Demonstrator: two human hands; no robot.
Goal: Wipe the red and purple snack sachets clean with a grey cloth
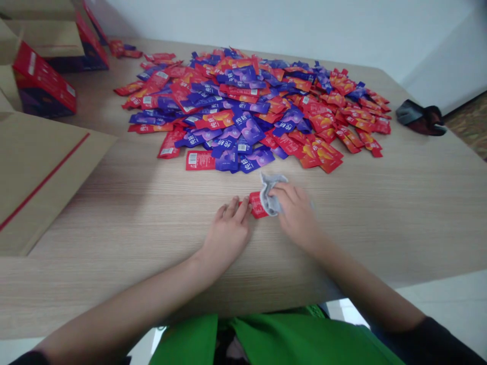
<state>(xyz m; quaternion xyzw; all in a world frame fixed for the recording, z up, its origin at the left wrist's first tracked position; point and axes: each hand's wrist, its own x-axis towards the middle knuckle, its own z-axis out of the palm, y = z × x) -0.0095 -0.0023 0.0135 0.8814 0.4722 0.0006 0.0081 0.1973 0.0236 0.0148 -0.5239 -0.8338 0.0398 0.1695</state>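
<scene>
A red sachet (257, 205) lies flat on the wooden table in front of me, its pale printed side up. My left hand (229, 228) grips the sachet's left end against the tabletop, fingertips on top and thumb hidden. In my right hand (297, 210) is a crumpled grey-white cloth (272, 192), closed under the fingers. The cloth touches the sachet and covers its right end. Just beyond both hands spreads a large heap of red and purple sachets (247, 126), many overlapping at odd angles.
Red and purple cardboard boxes (47, 83) with flaps raised stand at the back left. A wide brown flap (53, 177) juts over the table's left side. A dark crumpled object (420, 117) sits at the right edge. A pale wall (304, 30) runs behind.
</scene>
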